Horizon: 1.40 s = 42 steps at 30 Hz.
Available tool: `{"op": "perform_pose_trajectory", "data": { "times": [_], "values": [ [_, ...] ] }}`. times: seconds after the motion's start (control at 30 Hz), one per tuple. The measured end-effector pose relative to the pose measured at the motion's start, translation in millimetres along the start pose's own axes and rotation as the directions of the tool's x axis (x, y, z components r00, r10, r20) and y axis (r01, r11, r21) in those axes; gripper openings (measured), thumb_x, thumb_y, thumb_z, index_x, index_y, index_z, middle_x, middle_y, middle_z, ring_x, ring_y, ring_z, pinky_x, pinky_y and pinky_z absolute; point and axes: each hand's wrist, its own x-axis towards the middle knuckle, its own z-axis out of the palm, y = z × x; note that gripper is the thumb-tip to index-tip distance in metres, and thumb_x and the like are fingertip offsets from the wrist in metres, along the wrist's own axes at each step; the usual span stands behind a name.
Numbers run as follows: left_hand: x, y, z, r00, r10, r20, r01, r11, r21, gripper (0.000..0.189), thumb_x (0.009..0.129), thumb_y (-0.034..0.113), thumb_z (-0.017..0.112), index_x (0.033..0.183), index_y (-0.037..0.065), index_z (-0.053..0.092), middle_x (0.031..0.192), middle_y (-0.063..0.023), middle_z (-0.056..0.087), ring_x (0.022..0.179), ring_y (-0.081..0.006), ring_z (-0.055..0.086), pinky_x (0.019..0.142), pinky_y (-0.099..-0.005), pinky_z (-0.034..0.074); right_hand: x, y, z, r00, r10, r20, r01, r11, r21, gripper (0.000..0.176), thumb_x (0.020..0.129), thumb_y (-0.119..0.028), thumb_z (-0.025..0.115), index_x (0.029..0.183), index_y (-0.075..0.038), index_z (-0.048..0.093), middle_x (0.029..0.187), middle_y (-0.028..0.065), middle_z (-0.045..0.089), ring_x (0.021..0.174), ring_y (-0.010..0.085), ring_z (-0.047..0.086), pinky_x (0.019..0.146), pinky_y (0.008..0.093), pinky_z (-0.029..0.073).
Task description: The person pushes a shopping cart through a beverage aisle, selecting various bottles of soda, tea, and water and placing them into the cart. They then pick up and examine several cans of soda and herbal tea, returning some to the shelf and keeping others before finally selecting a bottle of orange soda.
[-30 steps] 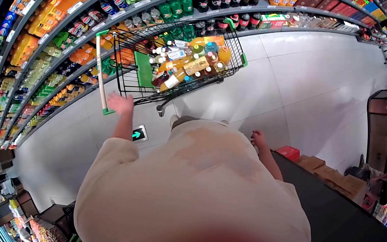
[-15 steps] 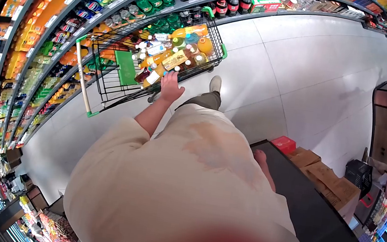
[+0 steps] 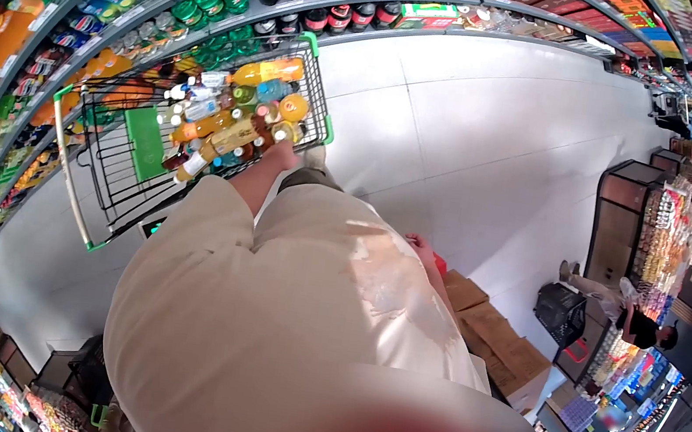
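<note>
My left hand (image 3: 280, 156) reaches over the near side of the shopping cart (image 3: 327, 129). Its fingers close around a bottle (image 3: 285, 131) with a pale cap, though the grip is partly hidden. Around it lie several drink bottles, among them a large orange juice bottle (image 3: 267, 72), a round orange bottle (image 3: 293, 107) and a blue one (image 3: 273, 90). A green panel (image 3: 142, 143) is in the cart's rear part. Beside my shirt, my right hand (image 3: 421, 246) hangs low with loosely bent fingers and nothing visible in them.
Shelves of soda bottles (image 3: 316, 17) curve along the far side and left. Cardboard boxes (image 3: 499, 335) stand to my right. Farther right, a person (image 3: 640, 328) is near a black basket (image 3: 560, 314) and a snack stand (image 3: 621, 210). Pale floor tiles (image 3: 457, 117) stretch ahead.
My left hand has moved forward along the cart and closed at a bottle. The view has turned, so the cart appears farther left. The dark surface on my right is now mostly hidden.
</note>
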Motion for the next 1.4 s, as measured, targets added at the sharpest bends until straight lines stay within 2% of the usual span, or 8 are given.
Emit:
{"op": "perform_pose_trajectory", "data": {
  "times": [0.2, 0.47, 0.57, 0.67, 0.77, 0.87, 1.0, 1.4],
  "values": [
    [28.8, 11.2, 0.8, 0.990, 0.115, 0.084, -0.119, 0.992, 0.045, 0.056, 0.081, 0.031, 0.063, 0.130, 0.005, 0.061, 0.122, -0.0240, 0.068, 0.113, -0.0382, 0.066, 0.098, -0.0450, 0.052, 27.8, -88.2, -74.5, 0.948, 0.212, -0.238, -0.204, 0.977, 0.059, 0.037, 0.093, -0.017, 0.053, 0.130, -0.013, 0.058, 0.103, 0.0090, 0.069, 0.079, 0.0203, 0.067, 0.067, 0.0369, 0.057],
    [18.7, 18.5, -3.1, 0.998, 0.057, 0.023, -0.057, 0.998, 0.020, 0.036, 0.083, 0.023, 0.059, 0.110, 0.003, 0.072, 0.113, -0.0204, 0.072, 0.107, -0.0358, 0.069, 0.093, -0.0453, 0.054, 58.2, -168.0, -80.9, 0.988, 0.149, -0.051, -0.156, 0.965, -0.212, 0.044, 0.089, -0.015, 0.058, 0.132, -0.007, 0.057, 0.099, 0.0085, 0.069, 0.077, 0.0181, 0.066, 0.064, 0.0323, 0.056],
    [19.6, 37.1, -1.2, 0.993, -0.045, 0.108, 0.042, 0.999, 0.031, 0.038, 0.084, 0.022, 0.059, 0.114, 0.003, 0.071, 0.116, -0.0201, 0.071, 0.108, -0.0358, 0.069, 0.094, -0.0451, 0.054, 124.4, -121.1, -116.0, 0.991, 0.078, 0.112, -0.043, 0.958, -0.284, 0.044, 0.089, -0.015, 0.060, 0.131, -0.005, 0.059, 0.101, 0.0115, 0.071, 0.083, 0.0225, 0.069, 0.072, 0.0373, 0.057],
    [7.4, 79.7, -15.4, 0.986, -0.119, 0.116, 0.124, 0.992, -0.035, 0.045, 0.083, 0.027, 0.062, 0.121, 0.003, 0.068, 0.121, -0.0211, 0.069, 0.111, -0.0362, 0.067, 0.094, -0.0455, 0.054, 195.7, -91.0, -164.9, 0.975, 0.128, 0.180, -0.086, 0.971, -0.223, 0.042, 0.089, -0.016, 0.061, 0.130, -0.005, 0.061, 0.104, 0.0132, 0.071, 0.085, 0.0253, 0.069, 0.074, 0.0395, 0.057],
    [20.0, 108.3, 1.9, 0.982, -0.085, -0.169, 0.041, 0.968, -0.248, 0.057, 0.079, 0.037, 0.069, 0.124, 0.002, 0.067, 0.123, -0.0235, 0.068, 0.113, -0.0366, 0.067, 0.095, -0.0452, 0.053, 213.4, -160.6, -195.0, 0.969, 0.140, 0.205, -0.064, 0.940, -0.336, 0.041, 0.091, -0.018, 0.060, 0.131, -0.008, 0.061, 0.103, 0.0122, 0.072, 0.082, 0.0250, 0.069, 0.071, 0.0398, 0.057],
    [39.2, 135.7, 12.0, 0.973, -0.218, -0.078, 0.154, 0.862, -0.483, 0.073, 0.072, 0.047, 0.075, 0.126, -0.001, 0.064, 0.123, -0.0265, 0.067, 0.114, -0.0372, 0.066, 0.097, -0.0445, 0.052, 245.5, -213.5, -233.2, 0.964, 0.181, 0.194, -0.106, 0.934, -0.341, 0.040, 0.093, -0.020, 0.060, 0.131, -0.011, 0.060, 0.101, 0.0100, 0.071, 0.078, 0.0227, 0.068, 0.065, 0.0386, 0.055],
    [21.0, 179.1, -14.3, 0.885, -0.465, -0.006, 0.410, 0.785, -0.465, 0.087, 0.072, 0.055, 0.074, 0.136, -0.001, 0.056, 0.132, -0.0230, 0.064, 0.121, -0.0366, 0.063, 0.103, -0.0433, 0.049, 307.1, -268.2, -287.5, 0.975, 0.153, 0.160, -0.081, 0.919, -0.385, 0.041, 0.096, -0.023, 0.053, 0.136, -0.014, 0.055, 0.106, 0.0082, 0.070, 0.081, 0.0234, 0.070, 0.071, 0.0415, 0.057],
    [20.8, 214.0, -17.3, 0.859, -0.512, -0.023, 0.466, 0.798, -0.383, 0.101, 0.076, 0.066, 0.067, 0.147, -0.004, 0.045, 0.149, -0.0176, 0.050, 0.140, -0.0313, 0.048, 0.114, -0.0444, 0.036, 377.8, -358.7, -311.5, 0.979, 0.129, 0.158, -0.035, 0.868, -0.495, 0.041, 0.096, -0.028, 0.054, 0.135, -0.016, 0.056, 0.106, 0.0066, 0.070, 0.082, 0.0243, 0.070, 0.068, 0.0401, 0.056]
  ]
}}
